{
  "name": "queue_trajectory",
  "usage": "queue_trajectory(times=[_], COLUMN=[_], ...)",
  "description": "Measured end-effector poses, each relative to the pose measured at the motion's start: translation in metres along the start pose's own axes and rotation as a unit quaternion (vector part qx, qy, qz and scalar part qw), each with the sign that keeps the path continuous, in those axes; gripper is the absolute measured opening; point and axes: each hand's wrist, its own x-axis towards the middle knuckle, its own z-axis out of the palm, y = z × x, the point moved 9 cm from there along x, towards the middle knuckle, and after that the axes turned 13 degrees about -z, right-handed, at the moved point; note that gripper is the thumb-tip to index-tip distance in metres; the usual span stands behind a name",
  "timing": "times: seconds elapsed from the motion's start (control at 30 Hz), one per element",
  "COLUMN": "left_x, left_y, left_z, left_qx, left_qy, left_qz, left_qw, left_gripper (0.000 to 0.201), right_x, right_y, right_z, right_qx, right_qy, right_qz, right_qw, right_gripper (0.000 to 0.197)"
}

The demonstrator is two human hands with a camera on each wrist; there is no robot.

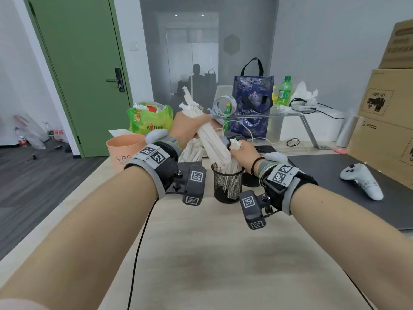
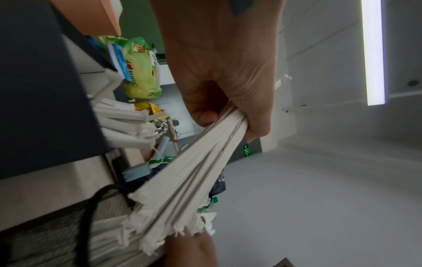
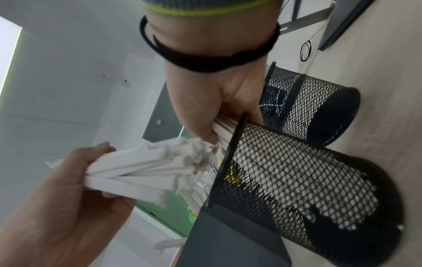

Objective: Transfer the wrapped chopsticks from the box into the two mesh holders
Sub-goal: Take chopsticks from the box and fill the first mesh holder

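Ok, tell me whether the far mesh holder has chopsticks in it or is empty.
Empty as far as visible: in the right wrist view the far mesh holder shows only see-through mesh, while the near holder shows white wrapped chopsticks inside.

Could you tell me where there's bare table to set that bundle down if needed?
Free: the pale tabletop nearest the person, in front of the mesh holder. Crowded: behind the holder, round the box, cup and bags.
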Motion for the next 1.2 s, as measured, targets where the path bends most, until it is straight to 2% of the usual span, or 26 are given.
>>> queue_trajectory(times=[0.17, 0.3, 0.47, 0.57, 0.6, 0.73, 0.83, 0.93, 1.03, 1.1, 1.13, 1.2], left_x=[-0.001, 0.002, 0.002, 0.004, 0.006, 0.009, 0.010, 0.007, -0.001, -0.007, -0.011, -0.013], left_y=[-0.017, -0.028, -0.027, -0.016, -0.014, -0.007, -0.011, -0.013, -0.023, -0.035, -0.040, -0.050], left_z=[0.016, 0.023, 0.034, 0.034, 0.033, 0.032, 0.031, 0.032, 0.042, 0.054, 0.064, 0.079], left_qx=[0.028, 0.085, 0.117, 0.118, 0.112, 0.122, 0.128, 0.151, 0.173, 0.217, 0.255, 0.310], left_qy=[-0.013, 0.011, 0.065, 0.075, 0.082, 0.122, 0.140, 0.151, 0.139, 0.107, 0.078, 0.016], left_qz=[-0.006, -0.009, 0.002, 0.016, 0.013, 0.016, 0.010, 0.024, 0.034, 0.041, 0.050, 0.052], left_qw=[1.000, 0.996, 0.991, 0.990, 0.990, 0.985, 0.982, 0.977, 0.974, 0.969, 0.962, 0.949], left_gripper=[0.022, 0.027, 0.044, 0.021, 0.019, 0.042, 0.028, 0.013, 0.017, 0.013, 0.022, 0.032], right_x=[0.000, -0.004, -0.003, -0.002, -0.001, -0.001, -0.003, -0.002, -0.006, -0.009, -0.012, -0.013], right_y=[0.009, 0.004, 0.005, 0.006, 0.007, 0.010, 0.010, 0.010, 0.006, 0.001, -0.004, -0.010], right_z=[0.002, -0.002, -0.001, 0.000, 0.001, 0.001, 0.000, 0.001, -0.002, -0.004, -0.005, -0.006], right_qx=[0.029, 0.022, 0.016, 0.014, 0.014, 0.010, 0.010, 0.008, 0.008, 0.002, -0.006, -0.020], right_qy=[-0.012, -0.012, -0.027, -0.032, -0.032, -0.039, -0.037, -0.040, -0.044, -0.054, -0.066, -0.095], right_qz=[0.016, 0.008, 0.002, -0.003, -0.007, -0.007, -0.005, -0.010, -0.015, -0.029, -0.045, -0.069], right_qw=[0.999, 1.000, 1.000, 0.999, 0.999, 0.999, 0.999, 0.999, 0.999, 0.998, 0.997, 0.993], right_gripper=[0.023, 0.020, 0.022, 0.019, 0.017, 0.018, 0.031, 0.029, 0.032, 0.015, 0.004, 0.031])
